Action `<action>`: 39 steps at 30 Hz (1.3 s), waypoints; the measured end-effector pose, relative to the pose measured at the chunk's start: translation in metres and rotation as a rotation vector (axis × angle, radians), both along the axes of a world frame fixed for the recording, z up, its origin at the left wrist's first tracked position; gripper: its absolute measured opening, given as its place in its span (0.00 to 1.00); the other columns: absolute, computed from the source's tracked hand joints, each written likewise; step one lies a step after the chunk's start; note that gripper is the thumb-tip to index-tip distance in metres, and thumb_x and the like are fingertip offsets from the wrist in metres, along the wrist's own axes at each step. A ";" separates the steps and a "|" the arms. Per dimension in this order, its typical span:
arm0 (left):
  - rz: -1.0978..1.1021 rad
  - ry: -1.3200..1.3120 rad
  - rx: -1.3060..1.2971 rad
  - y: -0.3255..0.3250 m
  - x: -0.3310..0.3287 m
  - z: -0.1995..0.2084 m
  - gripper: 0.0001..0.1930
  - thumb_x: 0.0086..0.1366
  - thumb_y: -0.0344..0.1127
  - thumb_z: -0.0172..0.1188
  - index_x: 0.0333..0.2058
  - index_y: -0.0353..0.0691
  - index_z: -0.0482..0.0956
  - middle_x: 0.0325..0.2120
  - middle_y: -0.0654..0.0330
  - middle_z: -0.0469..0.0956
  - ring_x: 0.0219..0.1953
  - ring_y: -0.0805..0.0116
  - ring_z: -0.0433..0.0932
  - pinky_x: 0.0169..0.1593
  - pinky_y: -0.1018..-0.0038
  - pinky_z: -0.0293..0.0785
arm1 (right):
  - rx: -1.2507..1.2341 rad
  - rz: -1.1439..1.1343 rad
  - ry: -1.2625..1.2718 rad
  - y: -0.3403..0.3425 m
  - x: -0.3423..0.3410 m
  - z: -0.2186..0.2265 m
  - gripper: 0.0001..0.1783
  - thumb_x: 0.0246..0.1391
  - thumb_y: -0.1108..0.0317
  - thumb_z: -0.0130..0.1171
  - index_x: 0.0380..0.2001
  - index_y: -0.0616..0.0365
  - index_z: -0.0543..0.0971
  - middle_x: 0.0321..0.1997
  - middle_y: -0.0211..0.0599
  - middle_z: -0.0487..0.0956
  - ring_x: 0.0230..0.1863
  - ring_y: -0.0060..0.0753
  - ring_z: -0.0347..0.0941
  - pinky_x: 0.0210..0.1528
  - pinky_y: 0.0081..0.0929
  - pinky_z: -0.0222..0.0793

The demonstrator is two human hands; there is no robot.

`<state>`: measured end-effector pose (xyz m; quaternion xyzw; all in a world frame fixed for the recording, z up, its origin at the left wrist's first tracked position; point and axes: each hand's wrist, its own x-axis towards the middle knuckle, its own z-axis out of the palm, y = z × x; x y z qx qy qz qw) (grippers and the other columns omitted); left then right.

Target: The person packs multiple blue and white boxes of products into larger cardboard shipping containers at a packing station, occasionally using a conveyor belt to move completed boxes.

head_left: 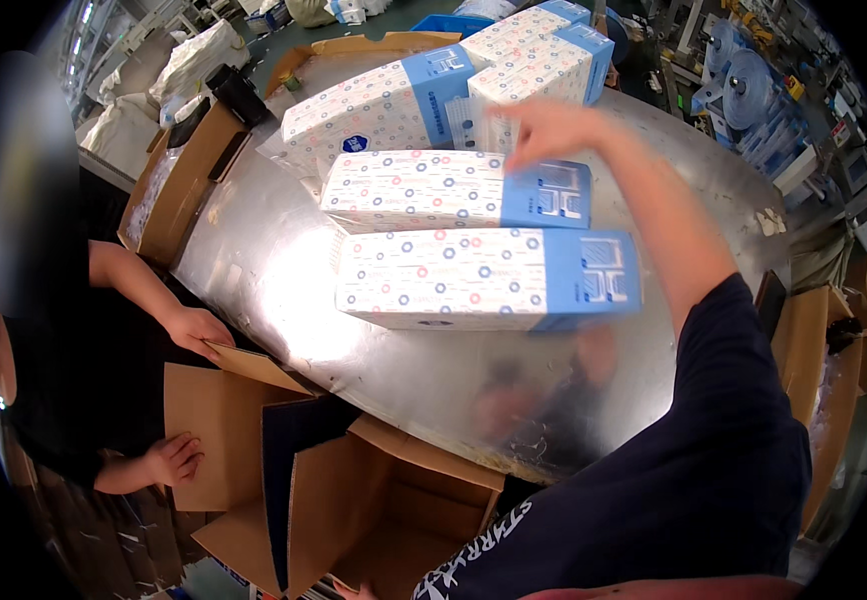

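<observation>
My right hand (pixel 559 130), blurred by motion, reaches over long white cartons with blue ends. Thumb and forefinger look apart, with nothing visible between them. Below it lies one carton (pixel 414 185); a nearer carton (pixel 444 270) lies alongside. Just beyond the hand is another carton (pixel 534 75), next to a carton at the left (pixel 359 112). Only a bit of my left hand (pixel 356 592) shows at the lower edge, by an open brown cardboard box (pixel 434 490); its fingers are mostly hidden. That box stands upright against the near side of the metal table (pixel 434 375).
At the left, a co-worker's two hands (pixel 174 460) hold the flaps of another cardboard box (pixel 219 420). A black bottle (pixel 239 95) and an open carton tray (pixel 179 185) stand at the table's left edge. Another brown box (pixel 819 400) is at the right.
</observation>
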<state>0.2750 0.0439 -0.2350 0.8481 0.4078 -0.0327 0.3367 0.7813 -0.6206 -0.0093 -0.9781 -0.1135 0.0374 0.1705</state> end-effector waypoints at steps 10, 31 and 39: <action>-0.158 0.055 0.040 0.004 0.030 0.022 0.29 0.57 0.51 0.59 0.51 0.36 0.72 0.52 0.44 0.71 0.55 0.40 0.67 0.52 0.52 0.67 | -0.431 -0.286 -0.216 0.028 0.076 -0.028 0.27 0.44 0.47 0.63 0.44 0.53 0.81 0.58 0.42 0.72 0.64 0.43 0.60 0.68 0.43 0.47; -0.660 -0.306 -0.997 -0.326 0.253 0.136 0.40 0.60 0.31 0.58 0.64 0.38 0.41 0.58 0.51 0.59 0.58 0.60 0.64 0.58 0.67 0.64 | -0.103 0.200 0.127 0.016 -0.197 0.001 0.50 0.45 0.49 0.60 0.68 0.47 0.49 0.55 0.66 0.65 0.49 0.52 0.72 0.51 0.39 0.69; -0.542 -0.083 -1.262 -0.302 0.274 0.111 0.34 0.56 0.30 0.53 0.61 0.34 0.53 0.55 0.53 0.65 0.55 0.59 0.67 0.57 0.67 0.66 | 0.978 -0.116 0.593 -0.034 -0.197 -0.111 0.40 0.53 0.43 0.54 0.62 0.58 0.63 0.53 0.39 0.75 0.50 0.29 0.73 0.47 0.31 0.71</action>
